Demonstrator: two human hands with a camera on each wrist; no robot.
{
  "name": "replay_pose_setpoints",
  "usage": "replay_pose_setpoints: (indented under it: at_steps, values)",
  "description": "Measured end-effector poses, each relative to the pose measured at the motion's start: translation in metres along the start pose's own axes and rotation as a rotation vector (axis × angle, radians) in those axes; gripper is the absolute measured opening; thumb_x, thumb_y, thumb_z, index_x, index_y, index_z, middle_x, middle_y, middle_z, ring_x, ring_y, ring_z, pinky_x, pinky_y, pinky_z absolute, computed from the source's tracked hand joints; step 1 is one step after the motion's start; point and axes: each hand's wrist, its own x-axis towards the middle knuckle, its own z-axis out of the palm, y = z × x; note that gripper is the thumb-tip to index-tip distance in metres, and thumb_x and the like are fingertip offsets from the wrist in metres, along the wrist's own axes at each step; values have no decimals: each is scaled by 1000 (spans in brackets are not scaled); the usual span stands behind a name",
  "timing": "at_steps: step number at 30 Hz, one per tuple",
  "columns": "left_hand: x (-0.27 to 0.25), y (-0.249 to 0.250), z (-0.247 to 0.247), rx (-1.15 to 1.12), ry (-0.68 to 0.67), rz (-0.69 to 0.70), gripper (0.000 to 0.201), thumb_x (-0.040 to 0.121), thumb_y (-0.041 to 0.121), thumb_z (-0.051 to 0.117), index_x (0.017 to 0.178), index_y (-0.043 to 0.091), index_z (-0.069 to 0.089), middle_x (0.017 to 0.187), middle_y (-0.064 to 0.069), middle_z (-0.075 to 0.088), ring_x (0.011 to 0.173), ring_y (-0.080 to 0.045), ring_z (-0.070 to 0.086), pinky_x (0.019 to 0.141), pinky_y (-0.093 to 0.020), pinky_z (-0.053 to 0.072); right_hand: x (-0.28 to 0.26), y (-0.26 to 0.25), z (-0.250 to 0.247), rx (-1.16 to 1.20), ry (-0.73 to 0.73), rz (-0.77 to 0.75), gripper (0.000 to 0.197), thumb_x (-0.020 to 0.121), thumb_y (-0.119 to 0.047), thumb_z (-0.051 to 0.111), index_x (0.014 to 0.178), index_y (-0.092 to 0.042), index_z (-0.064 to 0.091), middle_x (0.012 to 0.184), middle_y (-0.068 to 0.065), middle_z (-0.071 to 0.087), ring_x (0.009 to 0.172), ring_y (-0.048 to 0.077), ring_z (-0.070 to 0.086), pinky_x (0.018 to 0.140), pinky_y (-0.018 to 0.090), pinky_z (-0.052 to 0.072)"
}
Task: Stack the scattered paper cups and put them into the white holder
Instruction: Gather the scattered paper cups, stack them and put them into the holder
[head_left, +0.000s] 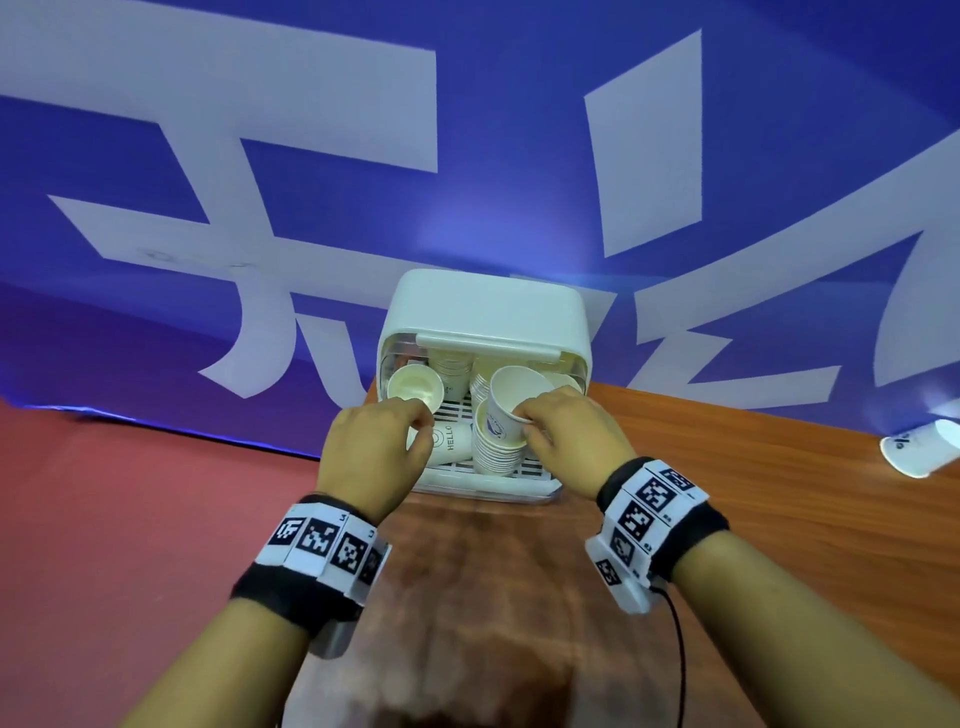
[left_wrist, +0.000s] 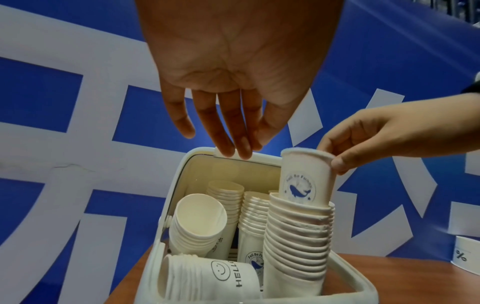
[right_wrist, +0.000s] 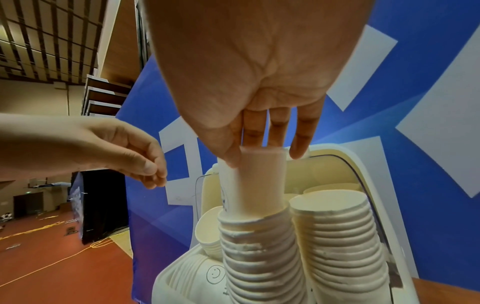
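A blue banner with white characters hangs behind the wooden table, where the white holder stands open. My right hand pinches the rim of a whale-print paper cup, half-seated in the tall stack at the holder's front. My left hand hovers beside it, fingers loosely curled, holding nothing. The cup is likely light and easily crushed — best gripped gently at its stiffer rolled rim.
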Motion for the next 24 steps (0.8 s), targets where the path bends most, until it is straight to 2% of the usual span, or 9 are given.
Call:
replay_pose_setpoints:
  at_steps: [3, 8, 12, 14, 17, 21, 24]
  values:
    - [0, 4, -1, -6, -6, 2, 12, 87, 23, 56, 88, 19, 68, 87, 2, 70, 78, -24, 62, 73, -35, 46, -4, 0, 1, 47, 10, 18, 28, 89, -17, 50, 113, -21, 64, 108, -1, 66, 107, 20, 52, 91, 35, 43]
    - [2, 20, -2, -19, -18, 28, 15, 88, 23, 55, 91, 19, 68, 90, 2, 70, 81, -24, 63, 76, -35, 47, -15, 6, -4, 63, 32, 52, 26, 90, -20, 50, 113, -23, 63, 111, -2, 65, 108, 19, 51, 92, 34, 42]
    - [7, 39, 0, -56, -25, 72, 14, 87, 24, 53, 89, 22, 67, 88, 5, 70, 82, -20, 63, 71, -31, 47, -32, 19, -13, 68, 57, 99, 25, 90, -22, 51, 112, -23, 63, 112, -3, 65, 105, 19, 52, 89, 34, 43]
    - [11, 53, 3, -83, -44, 97, 14, 88, 23, 54, 91, 21, 67, 90, 6, 70, 85, -17, 63, 72, -29, 45, -44, 29, -18, 70, 64, 138, 24, 90, -22, 50, 111, -23, 63, 111, -3, 64, 105, 19, 52, 89, 35, 44]
    - [15, 81, 11, -113, -68, 167, 14, 88, 22, 54, 90, 20, 67, 91, 5, 69, 87, -20, 63, 76, -33, 48, -65, 49, -26, 53, 76, 195, 22, 90, -24, 50, 109, -23, 62, 110, -2, 64, 105, 20, 53, 90, 38, 45]
    - [15, 124, 30, -124, -109, 229, 14, 88, 25, 53, 90, 23, 67, 91, 6, 70, 87, -19, 63, 74, -31, 46, -98, 82, -36, 72, 108, 257, 20, 91, -25, 51, 107, -24, 63, 110, -6, 63, 105, 16, 55, 90, 35, 45]
    - [10, 160, 46, -144, -116, 256, 15, 88, 27, 53, 90, 22, 67, 91, 5, 70, 87, -20, 63, 77, -34, 47, -123, 111, -43, 97, 129, 290, 19, 91, -25, 52, 106, -24, 63, 109, -8, 62, 102, 12, 56, 86, 31, 46]
